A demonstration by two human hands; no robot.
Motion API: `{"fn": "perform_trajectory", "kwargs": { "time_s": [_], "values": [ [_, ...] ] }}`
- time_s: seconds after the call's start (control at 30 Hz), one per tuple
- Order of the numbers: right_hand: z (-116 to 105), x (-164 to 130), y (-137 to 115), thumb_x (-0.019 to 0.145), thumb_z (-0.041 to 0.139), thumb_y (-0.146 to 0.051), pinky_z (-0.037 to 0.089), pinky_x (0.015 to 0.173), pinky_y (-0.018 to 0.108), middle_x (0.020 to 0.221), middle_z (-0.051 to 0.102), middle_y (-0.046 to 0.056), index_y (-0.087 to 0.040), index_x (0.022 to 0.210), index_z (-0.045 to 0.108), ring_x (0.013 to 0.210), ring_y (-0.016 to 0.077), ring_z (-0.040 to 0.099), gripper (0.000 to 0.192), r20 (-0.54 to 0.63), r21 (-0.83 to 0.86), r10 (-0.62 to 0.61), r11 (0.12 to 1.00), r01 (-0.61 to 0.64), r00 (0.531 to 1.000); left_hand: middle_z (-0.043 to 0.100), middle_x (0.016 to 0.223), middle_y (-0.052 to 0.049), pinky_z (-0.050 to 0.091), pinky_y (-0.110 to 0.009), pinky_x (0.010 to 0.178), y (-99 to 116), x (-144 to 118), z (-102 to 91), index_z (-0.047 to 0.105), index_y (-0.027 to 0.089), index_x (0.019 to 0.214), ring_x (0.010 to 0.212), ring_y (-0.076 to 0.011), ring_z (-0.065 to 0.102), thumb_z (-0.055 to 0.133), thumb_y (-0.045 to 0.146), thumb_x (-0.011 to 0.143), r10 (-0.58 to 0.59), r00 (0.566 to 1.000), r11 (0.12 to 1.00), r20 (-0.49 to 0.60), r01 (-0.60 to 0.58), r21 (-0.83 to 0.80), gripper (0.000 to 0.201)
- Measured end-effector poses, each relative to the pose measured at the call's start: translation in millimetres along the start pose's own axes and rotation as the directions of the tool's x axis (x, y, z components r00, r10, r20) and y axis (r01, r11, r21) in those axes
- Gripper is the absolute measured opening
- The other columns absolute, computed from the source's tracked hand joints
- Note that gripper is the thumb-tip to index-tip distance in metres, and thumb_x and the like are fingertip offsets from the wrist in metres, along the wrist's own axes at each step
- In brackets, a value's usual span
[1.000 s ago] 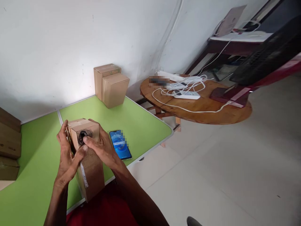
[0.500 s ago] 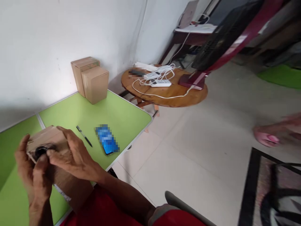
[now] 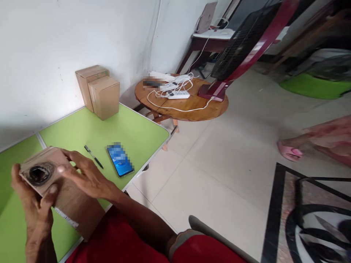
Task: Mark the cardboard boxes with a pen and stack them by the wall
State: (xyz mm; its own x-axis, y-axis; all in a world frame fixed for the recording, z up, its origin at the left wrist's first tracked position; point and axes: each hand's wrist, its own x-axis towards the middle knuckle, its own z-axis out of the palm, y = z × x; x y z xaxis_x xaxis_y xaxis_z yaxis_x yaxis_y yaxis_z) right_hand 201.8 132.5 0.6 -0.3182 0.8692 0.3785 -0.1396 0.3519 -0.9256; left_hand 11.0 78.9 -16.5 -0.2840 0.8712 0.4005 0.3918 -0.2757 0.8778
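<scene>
I hold a tall brown cardboard box tilted toward me over the near edge of the green table. Its top face has a dark round hole. My left hand grips the box's left side, thumb pressing near the hole. My right hand lies across the top right edge, fingers spread over the cardboard. A white label strip runs down the box's lower side.
A black pen and a phone lie on the table right of my hands. Two cardboard boxes stand by the wall. A round wooden table carries power strips and cables. Another person's foot in a pink slipper is at right.
The view has swung right, so the box and my hands now sit at the lower left. My fingers have come off the hole, leaving it uncovered. A person's foot has entered at right.
</scene>
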Motion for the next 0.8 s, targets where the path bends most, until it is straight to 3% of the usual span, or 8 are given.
{"fn": "perform_trajectory", "kwargs": {
  "time_s": [0.07, 0.2, 0.27, 0.4, 0.53, 0.67, 0.73, 0.8],
  "values": [
    [-10, 3, 13, 0.120, 0.052, -0.057, 0.058, 0.118, 0.042, 0.142, 0.079, 0.011, -0.022, 0.149, 0.066, 0.134, 0.0247, 0.075, 0.047, -0.039, -0.209, 0.143, 0.967, -0.148, 0.989, 0.050, 0.172, 0.001, 0.020, -0.073, 0.144, -4, -2, -8.5, 0.035, 0.052, 0.175, 0.166, -0.0495, 0.038, 0.087, 0.064, 0.085, -0.021, 1.000, 1.000, -0.005, 0.021, -0.019, 0.105],
    [-23, 10, 47, 0.115, 0.068, -0.034, 0.058, 0.112, 0.045, 0.143, 0.075, 0.025, -0.011, 0.140, 0.067, 0.133, 0.0336, 0.075, 0.034, -0.220, -0.693, 0.466, 0.543, -0.473, 0.857, 0.046, 0.176, 0.002, 0.017, -0.074, 0.144, -10, -6, -20.4, 0.031, 0.055, 0.176, 0.169, -0.0498, 0.036, 0.090, 0.062, 0.082, -0.061, 0.998, 0.998, 0.005, 0.061, -0.034, 0.111],
    [-23, 12, 62, 0.109, 0.071, -0.018, 0.059, 0.106, 0.046, 0.141, 0.075, 0.031, -0.008, 0.133, 0.069, 0.130, 0.0370, 0.076, 0.026, -0.242, -0.724, 0.528, 0.460, -0.514, 0.814, 0.040, 0.181, -0.002, 0.017, -0.073, 0.143, -11, -8, -22.5, 0.026, 0.052, 0.178, 0.171, -0.0504, 0.032, 0.096, 0.059, 0.077, -0.069, 0.997, 0.997, 0.019, 0.069, -0.023, 0.123],
    [-22, 12, 81, 0.100, 0.064, 0.000, 0.060, 0.095, 0.039, 0.122, 0.081, 0.030, -0.009, 0.110, 0.074, 0.118, 0.0347, 0.081, 0.016, -0.241, -0.688, 0.559, 0.478, -0.546, 0.793, 0.029, 0.188, -0.012, 0.027, -0.073, 0.140, -2, -14, -20.6, 0.018, 0.042, 0.182, 0.175, -0.0513, 0.024, 0.104, 0.057, 0.067, -0.112, 0.993, 0.994, 0.038, 0.113, -0.008, 0.144],
    [-32, 11, 70, 0.105, 0.061, -0.016, 0.059, 0.075, 0.030, 0.093, 0.084, 0.013, -0.016, 0.099, 0.070, 0.089, 0.0241, 0.083, 0.010, -0.167, -0.579, 0.516, 0.638, -0.507, 0.840, 0.029, 0.188, -0.015, 0.045, -0.064, 0.133, 6, -18, -16.7, 0.012, 0.041, 0.183, 0.174, -0.0463, 0.031, 0.099, 0.060, 0.075, -0.179, 0.982, 0.983, 0.061, 0.181, -0.032, 0.140],
    [-30, 4, 23, 0.112, 0.057, -0.049, 0.061, 0.063, 0.029, 0.085, 0.079, 0.002, -0.025, 0.109, 0.065, 0.071, 0.0181, 0.077, 0.025, -0.082, 0.083, 0.187, 0.980, -0.181, 0.979, 0.028, 0.188, -0.015, 0.039, -0.059, 0.138, 0, -19, -17.2, 0.012, 0.040, 0.183, 0.176, -0.0415, 0.030, 0.096, 0.060, 0.081, -0.159, 0.985, 0.987, 0.073, 0.161, -0.019, 0.133],
    [-17, -2, -2, 0.101, 0.075, -0.062, 0.062, 0.059, 0.031, 0.081, 0.078, 0.001, -0.027, 0.103, 0.069, 0.070, 0.0197, 0.076, 0.035, 0.001, 0.378, 0.031, 0.925, -0.029, 1.000, 0.030, 0.187, -0.015, 0.037, -0.060, 0.138, -5, -19, -17.8, 0.012, 0.041, 0.183, 0.174, -0.0419, 0.033, 0.096, 0.059, 0.080, -0.120, 0.989, 0.992, 0.084, 0.122, -0.021, 0.134],
    [1, -7, -18, 0.094, 0.084, -0.065, 0.063, 0.058, 0.032, 0.081, 0.076, 0.001, -0.028, 0.099, 0.073, 0.069, 0.0195, 0.075, 0.039, 0.093, 0.461, -0.002, 0.886, -0.041, 0.996, 0.034, 0.184, -0.015, 0.041, -0.063, 0.135, -8, -19, -17.8, 0.012, 0.042, 0.183, 0.168, -0.0430, 0.042, 0.097, 0.058, 0.079, -0.094, 0.990, 0.995, 0.103, 0.098, -0.035, 0.135]
  ]
}}
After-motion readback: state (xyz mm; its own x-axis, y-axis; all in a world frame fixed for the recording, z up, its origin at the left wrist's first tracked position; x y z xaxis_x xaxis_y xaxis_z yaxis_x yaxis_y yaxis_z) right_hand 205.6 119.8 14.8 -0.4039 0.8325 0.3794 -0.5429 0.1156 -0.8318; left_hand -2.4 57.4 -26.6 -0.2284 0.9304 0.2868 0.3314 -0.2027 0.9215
